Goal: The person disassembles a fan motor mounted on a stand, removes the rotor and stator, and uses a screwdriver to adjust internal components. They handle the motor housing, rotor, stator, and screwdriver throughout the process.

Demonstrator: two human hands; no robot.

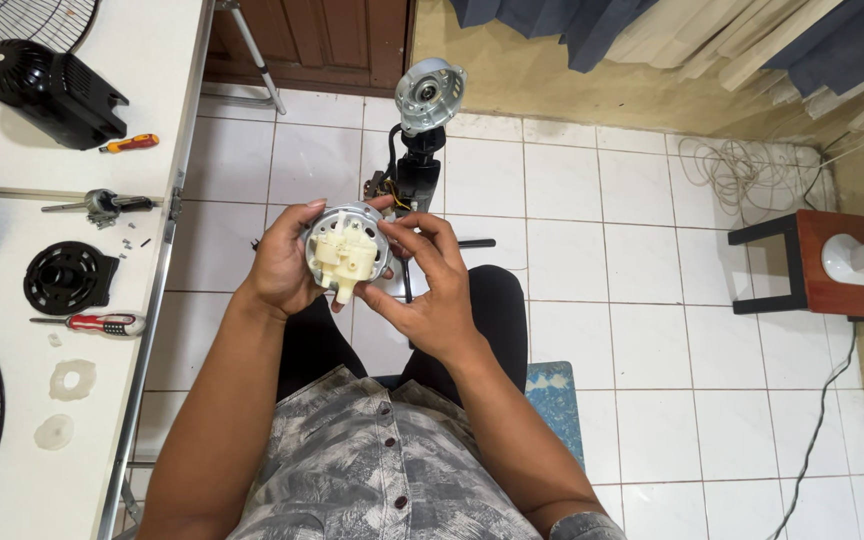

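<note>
Two hands share one part here: my left hand (pixel 282 265) cups the round silver metal motor housing with its cream plastic gearbox (pixel 347 252) from the side and behind, fingers wrapped closed round its rim, and my right hand (pixel 430 290) meets it from the other side, thumb and fingertips pinching the edge. I hold it in the air above my lap, just in front of the black fan stand with its bare silver motor end (pixel 422 130) standing on the white tiled floor (pixel 602 260).

To handle this well, I judge that I should keep the left grip firm and still as the anchor, and let the right fingertips do the fine turning or probing. The cream shaft points down toward me, so I would keep pressure off it and hold by the metal rim.

On the white table (pixel 12 470) to my left lie a red-handled screwdriver (pixel 97 323), an orange-handled screwdriver (pixel 130 143), a black round plastic cover (pixel 67 277) and a black motor shroud (pixel 47 90), all well apart from my hands.
</note>
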